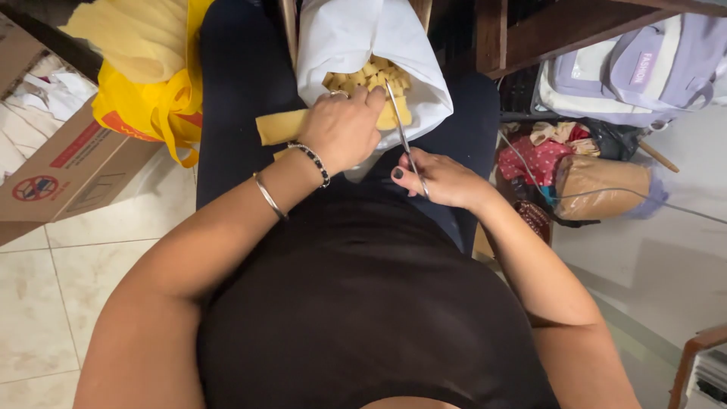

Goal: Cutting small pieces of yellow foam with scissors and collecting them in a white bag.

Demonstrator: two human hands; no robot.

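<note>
While over the white bag [341, 38], left hand [342, 127] pinching yellow strip [282, 126], right hand [443, 180] closed around scissors [403, 132].

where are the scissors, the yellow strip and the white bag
scissors [404, 136], head view, on the blades
yellow strip [279, 126], head view, on the end sticking out past the left hand
white bag [341, 34], head view, on its upper wall

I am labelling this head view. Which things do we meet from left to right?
Cardboard box → yellow bag → left hand → scissors → right hand → brown paper bundle → lilac backpack.
</note>
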